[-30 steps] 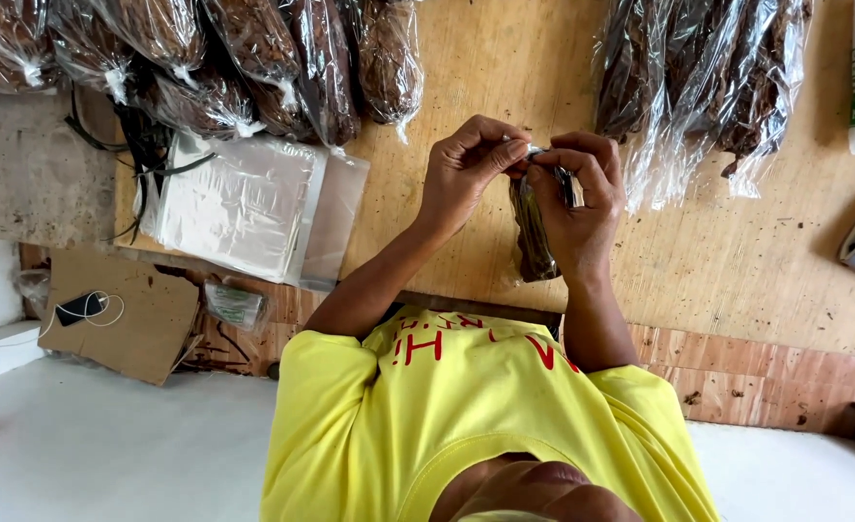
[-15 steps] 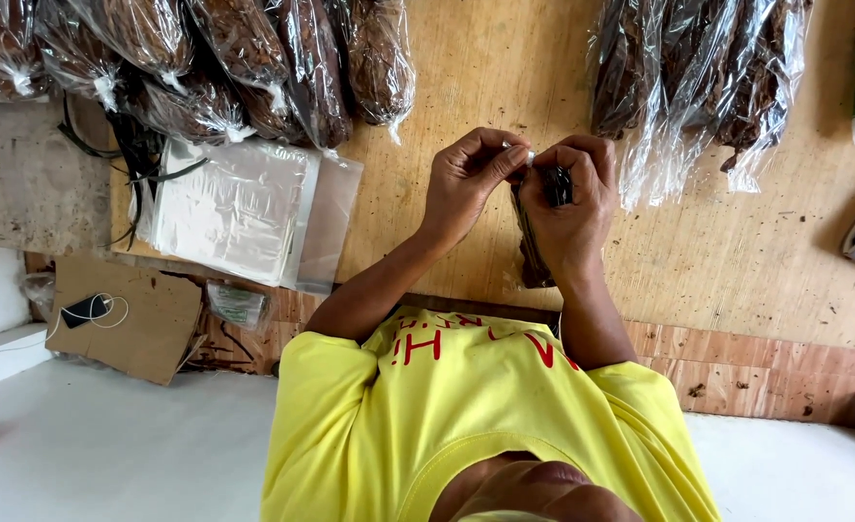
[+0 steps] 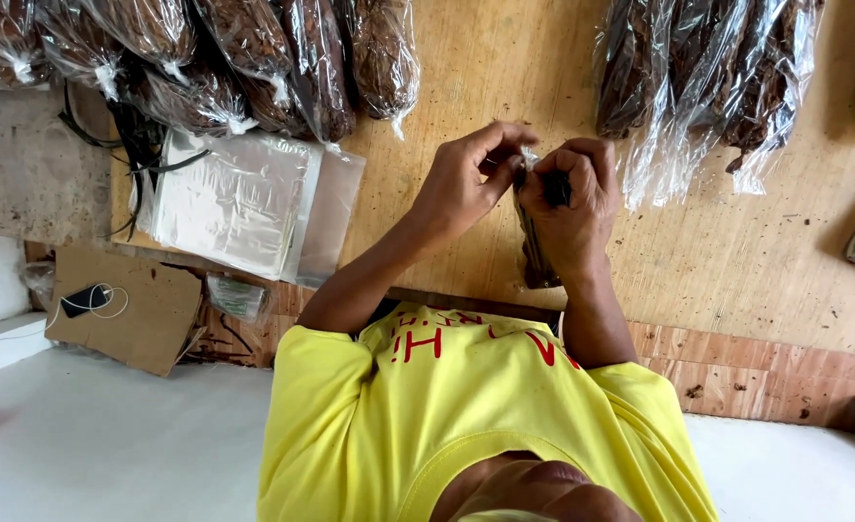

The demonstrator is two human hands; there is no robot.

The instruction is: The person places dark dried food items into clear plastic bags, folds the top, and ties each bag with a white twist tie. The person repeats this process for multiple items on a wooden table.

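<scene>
My left hand (image 3: 466, 184) and my right hand (image 3: 582, 217) meet over a wooden board (image 3: 737, 271). Together they pinch the top of a small clear bag (image 3: 536, 256) packed with dark brown dried material, which hangs down below my right hand. My left thumb and fingers close on the bag's mouth. A small dark object (image 3: 557, 189) is tucked in my right hand's fingers; what it is I cannot tell. My yellow shirt (image 3: 466, 416) fills the bottom of the view.
Filled clear bags of the same brown material lie at the top left (image 3: 253, 68) and top right (image 3: 708, 77). A stack of empty clear bags (image 3: 234, 203) sits left of my hands, black cords (image 3: 137, 145) beside it. A cardboard piece with a phone (image 3: 128, 304) lies lower left.
My hands have drawn closer together, and my left fingers have closed more tightly on the top of the bag. The bag stays in about the same place.
</scene>
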